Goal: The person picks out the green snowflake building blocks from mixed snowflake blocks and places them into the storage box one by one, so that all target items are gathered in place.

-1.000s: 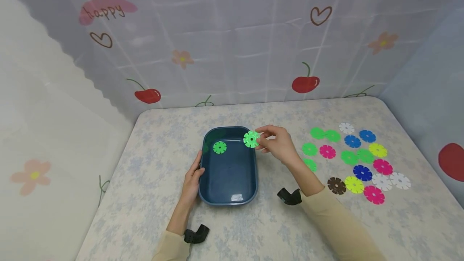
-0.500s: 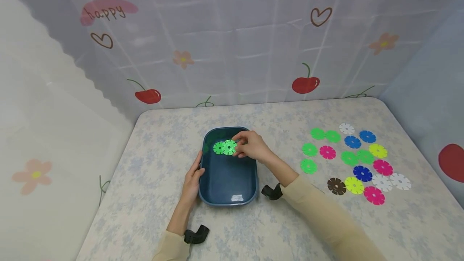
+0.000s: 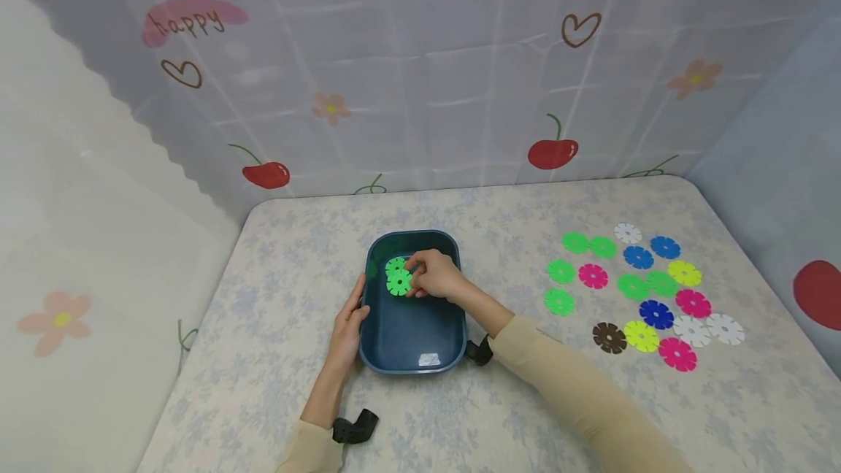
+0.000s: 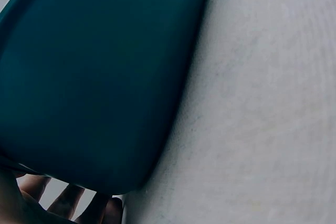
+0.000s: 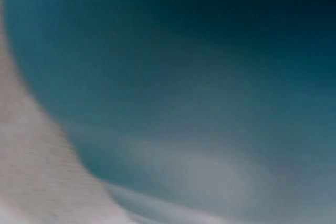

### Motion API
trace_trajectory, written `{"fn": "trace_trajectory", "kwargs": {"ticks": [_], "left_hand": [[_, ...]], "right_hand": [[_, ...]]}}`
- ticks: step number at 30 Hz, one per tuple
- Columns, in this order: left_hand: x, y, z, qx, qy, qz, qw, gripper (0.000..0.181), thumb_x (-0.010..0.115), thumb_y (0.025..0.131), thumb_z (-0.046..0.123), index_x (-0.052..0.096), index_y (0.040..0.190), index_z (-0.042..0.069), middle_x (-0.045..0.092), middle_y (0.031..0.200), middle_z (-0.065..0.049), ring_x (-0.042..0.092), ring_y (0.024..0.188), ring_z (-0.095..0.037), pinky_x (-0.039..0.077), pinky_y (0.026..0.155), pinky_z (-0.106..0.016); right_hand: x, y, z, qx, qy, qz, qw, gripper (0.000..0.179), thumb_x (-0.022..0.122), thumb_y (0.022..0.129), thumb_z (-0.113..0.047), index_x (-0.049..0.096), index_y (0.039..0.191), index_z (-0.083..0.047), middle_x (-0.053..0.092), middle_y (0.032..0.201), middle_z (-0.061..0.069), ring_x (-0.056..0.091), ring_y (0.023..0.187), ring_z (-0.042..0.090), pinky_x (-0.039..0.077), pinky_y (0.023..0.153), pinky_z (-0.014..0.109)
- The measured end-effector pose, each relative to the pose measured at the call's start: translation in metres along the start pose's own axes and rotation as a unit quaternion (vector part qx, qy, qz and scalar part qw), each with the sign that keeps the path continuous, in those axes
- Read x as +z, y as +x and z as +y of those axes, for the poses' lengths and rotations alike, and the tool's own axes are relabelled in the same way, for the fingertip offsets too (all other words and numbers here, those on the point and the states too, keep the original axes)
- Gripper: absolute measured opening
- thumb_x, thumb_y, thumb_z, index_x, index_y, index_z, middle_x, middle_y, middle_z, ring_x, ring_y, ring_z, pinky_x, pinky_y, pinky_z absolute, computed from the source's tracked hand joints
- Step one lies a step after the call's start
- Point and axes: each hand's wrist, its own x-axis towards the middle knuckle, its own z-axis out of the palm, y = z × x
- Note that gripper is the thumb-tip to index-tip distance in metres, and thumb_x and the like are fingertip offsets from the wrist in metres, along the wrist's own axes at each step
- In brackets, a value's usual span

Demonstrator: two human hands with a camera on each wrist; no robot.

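Observation:
At the left side of the dark blue tray point(image 3: 420, 334), my left hand point(image 3: 346, 327) grips the rim, thumb on top and fingers along the outside wall. In the left wrist view some fingers point(image 4: 94, 208) show against the wall of the tray point(image 4: 105, 77). My right hand point(image 3: 434, 276) reaches inside the tray, pinching a green notched plastic disc point(image 3: 398, 284) by its right edge, low over the bottom. This disc partly overlaps another green disc point(image 3: 396, 266) lying behind it. The right wrist view shows only blurred tray wall point(image 5: 105, 77), no fingers.
Several flat notched discs lie spread on the table at the right, among them a pink disc point(image 3: 593, 276), a brown disc point(image 3: 609, 338), a dark blue disc point(image 3: 657, 314) and a white disc point(image 3: 726, 328). A printed curtain point(image 3: 447, 93) hangs behind the table.
My right hand has carried the green disc from over the tray's right rim leftward and down, to just in front of the other green disc. My left hand stays on the tray.

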Motion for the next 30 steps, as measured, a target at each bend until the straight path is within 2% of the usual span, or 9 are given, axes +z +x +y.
{"fn": "trace_trajectory", "kwargs": {"ticks": [7, 11, 22, 30], "left_hand": [[-0.001, 0.000, -0.001, -0.004, -0.003, -0.003, 1.0000, 0.055, 0.035, 0.106, 0.015, 0.021, 0.157, 0.026, 0.013, 0.164, 0.006, 0.004, 0.153, -0.021, 0.008, 0.123, -0.050], [-0.001, 0.000, -0.001, -0.004, -0.004, -0.003, 1.0000, 0.055, 0.035, 0.105, 0.014, 0.022, 0.157, 0.027, 0.013, 0.164, 0.006, 0.004, 0.153, -0.020, 0.008, 0.123, -0.050], [-0.001, 0.001, -0.002, -0.001, -0.006, -0.011, 0.9999, 0.054, 0.034, 0.106, 0.015, 0.021, 0.157, 0.028, 0.013, 0.164, 0.009, 0.003, 0.153, -0.019, 0.007, 0.123, -0.050], [-0.002, 0.000, -0.002, 0.000, -0.002, -0.006, 1.0000, 0.054, 0.034, 0.106, 0.014, 0.022, 0.157, 0.028, 0.014, 0.164, 0.007, 0.004, 0.153, -0.020, 0.007, 0.123, -0.050]], "right_hand": [[0.009, 0.005, 0.008, 0.023, -0.012, -0.003, 0.9997, 0.030, 0.058, 0.090, 0.006, 0.064, 0.119, 0.003, 0.063, 0.074, 0.012, 0.073, 0.069, 0.022, 0.058, 0.059, 0.028], [0.011, 0.007, 0.010, 0.023, -0.012, -0.001, 0.9997, 0.030, 0.058, 0.090, 0.006, 0.064, 0.119, 0.003, 0.064, 0.073, 0.014, 0.073, 0.070, 0.022, 0.058, 0.058, 0.028], [0.013, 0.011, 0.011, 0.042, -0.013, 0.002, 0.9990, 0.032, 0.059, 0.087, 0.009, 0.064, 0.118, 0.004, 0.071, 0.080, 0.015, 0.074, 0.069, 0.021, 0.058, 0.058, 0.028], [0.016, 0.013, 0.011, 0.054, -0.013, 0.009, 0.9984, 0.031, 0.063, 0.085, 0.009, 0.066, 0.115, 0.003, 0.068, 0.105, 0.023, 0.073, 0.067, 0.021, 0.058, 0.057, 0.028]]}}
